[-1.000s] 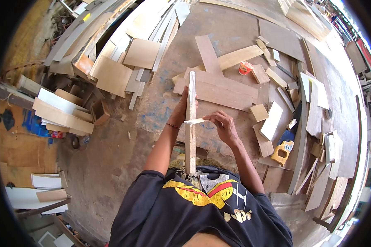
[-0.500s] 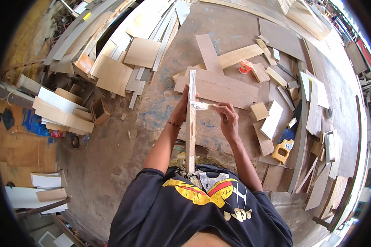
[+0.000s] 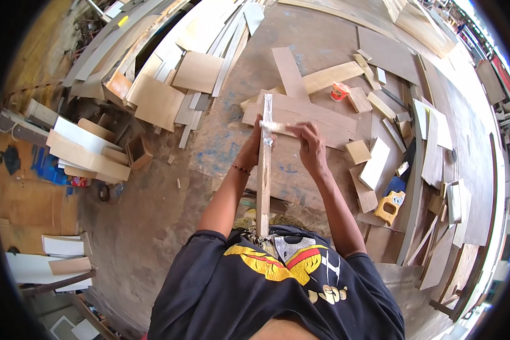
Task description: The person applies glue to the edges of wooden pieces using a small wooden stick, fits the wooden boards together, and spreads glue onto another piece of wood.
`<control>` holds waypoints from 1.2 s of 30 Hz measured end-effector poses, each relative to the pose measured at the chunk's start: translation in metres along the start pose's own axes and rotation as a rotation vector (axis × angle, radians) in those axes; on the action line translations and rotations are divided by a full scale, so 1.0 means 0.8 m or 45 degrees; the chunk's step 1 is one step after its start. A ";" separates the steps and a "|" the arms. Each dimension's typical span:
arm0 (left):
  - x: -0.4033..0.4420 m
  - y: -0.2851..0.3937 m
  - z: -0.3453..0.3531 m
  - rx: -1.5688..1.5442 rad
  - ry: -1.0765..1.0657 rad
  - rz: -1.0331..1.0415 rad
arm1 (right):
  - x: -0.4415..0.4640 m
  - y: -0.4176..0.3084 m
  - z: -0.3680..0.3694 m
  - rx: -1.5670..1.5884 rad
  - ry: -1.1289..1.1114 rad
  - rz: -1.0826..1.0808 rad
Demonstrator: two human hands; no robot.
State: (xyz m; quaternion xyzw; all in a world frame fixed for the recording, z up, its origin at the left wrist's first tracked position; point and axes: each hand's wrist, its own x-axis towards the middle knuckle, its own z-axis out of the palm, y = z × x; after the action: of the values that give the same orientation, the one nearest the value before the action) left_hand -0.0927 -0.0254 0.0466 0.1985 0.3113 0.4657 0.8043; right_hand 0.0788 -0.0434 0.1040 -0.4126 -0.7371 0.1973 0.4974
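A long narrow wooden bar [image 3: 264, 187] stretches away from my shirt, with wet white glue-like stuff on the far part of its upper face. My left hand [image 3: 251, 148] is wrapped round the bar from the left, the fingertips showing on its right side. Between the fingers of my right hand [image 3: 310, 143] is a thin pale stick [image 3: 280, 127], its white-coated end on the bar's upper face. Flat boards [image 3: 323, 120] lie crossed on the worktable beyond my hands.
On the worktable [image 3: 224, 127], a red and white cup [image 3: 339, 91] stands near small wood blocks [image 3: 357, 152]. To the right lies a handsaw with a yellow handle [image 3: 389, 208]. Stacked panels [image 3: 198, 72] are at the upper left, and an open wooden box [image 3: 138, 152] is at the left.
The stick in my right hand has moved up along the bar, away from my body. More white stuff now coats the bar's far part. My left hand keeps its hold.
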 end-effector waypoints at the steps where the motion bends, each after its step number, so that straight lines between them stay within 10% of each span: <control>1: -0.003 0.000 -0.001 -0.004 0.005 0.002 | -0.013 -0.009 -0.004 -0.046 -0.085 0.024; 8: -0.001 -0.005 -0.028 -0.049 -0.072 -0.025 | -0.057 -0.034 -0.016 -0.034 -0.252 -0.160; 10: -0.001 -0.003 -0.025 -0.080 0.013 -0.021 | -0.053 -0.031 -0.008 0.530 -0.143 0.577; 22: 0.036 -0.029 -0.052 -0.375 -0.751 0.110 | 0.020 -0.009 0.066 0.551 0.159 0.679; 30: 0.019 -0.014 -0.055 -0.253 -0.679 0.039 | -0.018 -0.022 0.051 0.100 0.052 0.030; 36: 0.060 -0.045 -0.086 -0.723 -1.178 -0.041 | -0.084 -0.042 0.037 -0.059 -0.085 -0.157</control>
State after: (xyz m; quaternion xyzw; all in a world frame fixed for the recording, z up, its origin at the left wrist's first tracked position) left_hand -0.0995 0.0011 -0.0401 0.1528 -0.2104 0.3831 0.8864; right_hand 0.0498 -0.1133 0.0769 -0.3710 -0.7817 0.1629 0.4741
